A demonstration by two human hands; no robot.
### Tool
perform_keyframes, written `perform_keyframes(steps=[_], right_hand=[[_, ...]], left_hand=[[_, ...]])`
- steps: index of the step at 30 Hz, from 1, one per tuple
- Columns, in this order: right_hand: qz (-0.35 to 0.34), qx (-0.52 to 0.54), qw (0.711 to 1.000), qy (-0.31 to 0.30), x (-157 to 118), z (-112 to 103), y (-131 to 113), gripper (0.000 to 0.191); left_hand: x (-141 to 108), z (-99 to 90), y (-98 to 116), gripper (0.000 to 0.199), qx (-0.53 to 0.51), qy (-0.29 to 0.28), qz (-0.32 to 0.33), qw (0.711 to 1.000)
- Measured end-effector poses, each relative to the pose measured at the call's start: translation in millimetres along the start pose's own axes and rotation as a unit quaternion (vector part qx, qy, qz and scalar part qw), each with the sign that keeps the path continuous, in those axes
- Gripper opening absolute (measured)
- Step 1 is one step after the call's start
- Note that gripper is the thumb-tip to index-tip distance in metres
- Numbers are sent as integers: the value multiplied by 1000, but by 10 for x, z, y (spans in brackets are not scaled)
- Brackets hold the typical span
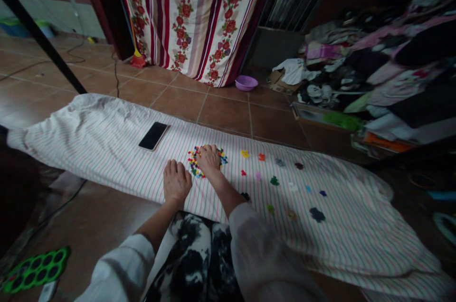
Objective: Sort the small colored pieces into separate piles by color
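A floral striped curtain (192, 12) hangs at the far side of the room above a tiled floor (171, 102), with a purple basin (246, 83) by its right edge and heaped clothes (399, 55) on the far right. Before you stretches a long table (103, 136) under a striped cloth. Your right hand (209, 155) is over the mixed pile of small coloured pieces (194, 165) near the table's middle, its fingers bent down into the pieces and touching them; their tips are partly hidden, so I can't tell whether a piece is pinched between them. Your left hand (177, 182) lies palm down on the cloth, just left of the pile and nearer you, its fingers extended, only slightly apart, and resting on the fabric. A dark-screened phone (154, 136) lies farther left. To the right of the pile, little single-colour clusters sit well spaced in rough rows: yellow (244, 154), orange (261, 157), grey (280, 162) and dark brown (299, 165) along the far row, others in the middle, and a large dark blue one (317, 214) in the near row.
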State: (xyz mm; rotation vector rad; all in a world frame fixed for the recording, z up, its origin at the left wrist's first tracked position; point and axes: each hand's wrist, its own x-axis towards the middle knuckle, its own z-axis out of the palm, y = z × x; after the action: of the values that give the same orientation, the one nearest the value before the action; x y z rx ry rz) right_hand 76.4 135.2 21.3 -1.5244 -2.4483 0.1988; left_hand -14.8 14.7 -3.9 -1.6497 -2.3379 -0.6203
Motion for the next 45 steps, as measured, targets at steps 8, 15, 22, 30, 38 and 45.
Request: perform_keyframes(steps=[8,15,22,30,38,45], right_hand=[[-6,23,1000,3,17,38,6,23],[-3,36,999,6,50,42,-4,23],[-5,12,1000,-26,26,-85,-65,28],[-55,4,998,-11,-38,-32,-89,27],[-88,21,996,-4,-32,-38,-81,24],[-47,82,995,37,-42,-50,-84,16]], left_hand=[[-6,12,-4,26,-18,13,-1,1000],[2,-18,7,24,0,4,2,1000],[-10,-3,6,24,-9,9,0,1000],[-3,-25,12,24,-22,2,1,1000],[-3,-18,9,21,-34,16,2,999],[-3,-33,13,22,-19,8,10,1000]])
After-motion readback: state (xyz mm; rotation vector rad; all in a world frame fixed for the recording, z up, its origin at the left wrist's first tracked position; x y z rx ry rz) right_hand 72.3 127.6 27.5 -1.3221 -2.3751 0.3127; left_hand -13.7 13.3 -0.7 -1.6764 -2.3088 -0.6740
